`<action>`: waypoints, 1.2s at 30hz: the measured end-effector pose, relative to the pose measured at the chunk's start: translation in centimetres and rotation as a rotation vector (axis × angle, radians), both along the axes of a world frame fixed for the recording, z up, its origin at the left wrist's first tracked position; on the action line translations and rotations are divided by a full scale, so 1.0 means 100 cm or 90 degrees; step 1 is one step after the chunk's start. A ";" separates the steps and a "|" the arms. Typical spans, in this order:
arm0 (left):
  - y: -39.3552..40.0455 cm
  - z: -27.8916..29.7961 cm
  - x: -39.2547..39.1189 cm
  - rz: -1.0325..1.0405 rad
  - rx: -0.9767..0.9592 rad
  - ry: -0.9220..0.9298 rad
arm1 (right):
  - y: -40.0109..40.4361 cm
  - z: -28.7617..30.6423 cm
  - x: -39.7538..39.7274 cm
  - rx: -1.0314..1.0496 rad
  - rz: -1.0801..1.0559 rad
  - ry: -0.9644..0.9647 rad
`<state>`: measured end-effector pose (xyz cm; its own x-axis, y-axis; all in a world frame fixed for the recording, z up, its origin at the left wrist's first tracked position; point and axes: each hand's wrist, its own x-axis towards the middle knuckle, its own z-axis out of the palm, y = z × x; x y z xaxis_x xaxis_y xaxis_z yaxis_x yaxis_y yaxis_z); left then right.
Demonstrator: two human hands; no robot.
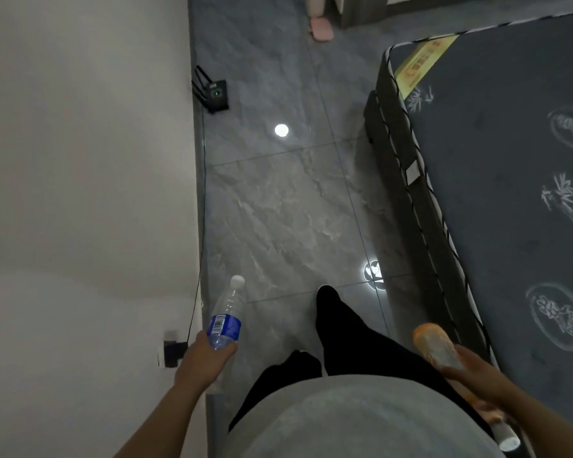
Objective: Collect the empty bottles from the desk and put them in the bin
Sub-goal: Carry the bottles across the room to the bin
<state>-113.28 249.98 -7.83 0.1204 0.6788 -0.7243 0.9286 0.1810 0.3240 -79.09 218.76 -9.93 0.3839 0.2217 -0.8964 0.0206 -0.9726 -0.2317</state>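
Head view: two bottles are being carried along a grey tiled floor (pixel 278 209), between a white wall (pixel 80 160) on the left and a dark patterned mattress (pixel 510 193) on the right. A clear water bottle (pixel 226 314) with a blue label and white cap is held low on its body by the left hand (pixel 205 355), the fingers curled round it and the cap pointing forward. An orange bottle (pixel 435 342) is gripped by the right hand (pixel 473 375), whose fingers are wrapped round its middle; a pale cylindrical end (pixel 506 439) shows below that hand, though whether it belongs to a second bottle cannot be told. No bin and no desk are in sight, so the carrying stage is judged to be under way, with the drop not yet made.

Several risks can be judged from here. The thin, light water bottle could slip or be crushed if the grip at its base is loosened or tightened. The right hand's load, possibly doubled, might be dropped. A black router (pixel 215 94) and its cable (pixel 199 259) lie along the wall's foot and could be caught by a foot, as could the pink slippers (pixel 321 29) ahead
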 end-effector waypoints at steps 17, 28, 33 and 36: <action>0.109 -0.023 0.103 0.153 -0.112 0.079 | 0.244 0.009 0.191 0.075 0.074 -0.072; 0.315 0.008 0.236 0.069 -0.054 0.026 | 0.328 0.003 0.250 -0.007 0.031 -0.029; 0.390 0.011 0.304 0.052 -0.014 -0.009 | 0.374 0.001 0.292 -0.025 -0.006 -0.029; 0.425 0.005 0.341 0.047 -0.015 -0.004 | 0.413 -0.006 0.330 -0.001 -0.015 -0.027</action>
